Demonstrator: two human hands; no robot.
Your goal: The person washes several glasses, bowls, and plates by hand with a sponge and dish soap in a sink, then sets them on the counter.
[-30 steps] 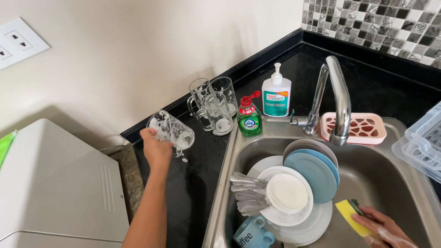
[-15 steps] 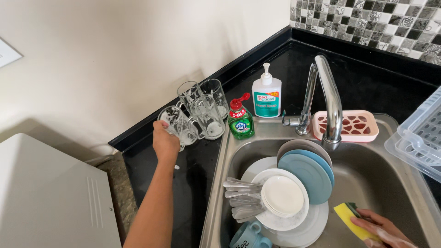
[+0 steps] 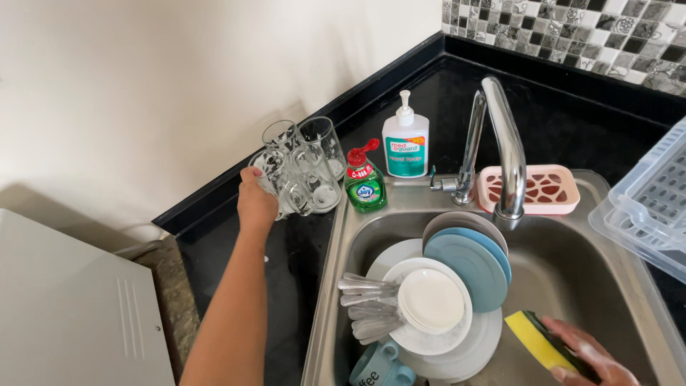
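Observation:
My left hand (image 3: 256,202) grips a soapy clear glass mug (image 3: 280,180) and holds it against two other clear glass mugs (image 3: 318,161) on the black counter (image 3: 286,264), left of the sink. My right hand (image 3: 589,354), wet with suds, holds a yellow-and-green sponge (image 3: 537,339) low in the steel sink (image 3: 564,264) at the bottom right. Stacked white plates (image 3: 436,304), blue plates (image 3: 468,264), several spoons (image 3: 364,304) and a blue mug (image 3: 379,366) lie in the sink.
A green dish-soap bottle (image 3: 364,187) and a white pump bottle (image 3: 405,146) stand behind the sink by the chrome tap (image 3: 500,143). A pink soap tray (image 3: 532,189) sits at the rim. A clear plastic rack (image 3: 650,207) is at right, a white appliance (image 3: 71,307) at left.
My left hand has carried the soapy glass mug to the right and set it up against the two other mugs. My right hand has stayed in the sink with the sponge.

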